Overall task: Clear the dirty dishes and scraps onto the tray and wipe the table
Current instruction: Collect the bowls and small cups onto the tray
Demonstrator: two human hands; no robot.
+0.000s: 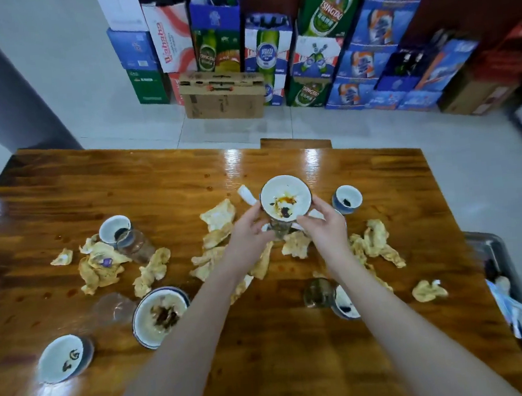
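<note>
Now the left hand (250,230) and right hand (325,223) are holding the dirty bowl (284,195), grips clamped on it; keeping it level should avoid spills.

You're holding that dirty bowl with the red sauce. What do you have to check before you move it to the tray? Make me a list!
1. Grip: the left hand and right hand both hold the bowl by its sides: ok.
2. Sauce: it sits at the bowl's bottom, away from the rim: ok.
3. Glass right under the bowl, whether it comes along or stays: cannot tell.
4. Way to the tray on the right: a small cup and scraps lie between: not ok, lift over them.
5. Room on the tray: it already holds things and is mostly out of view: cannot tell.
</note>
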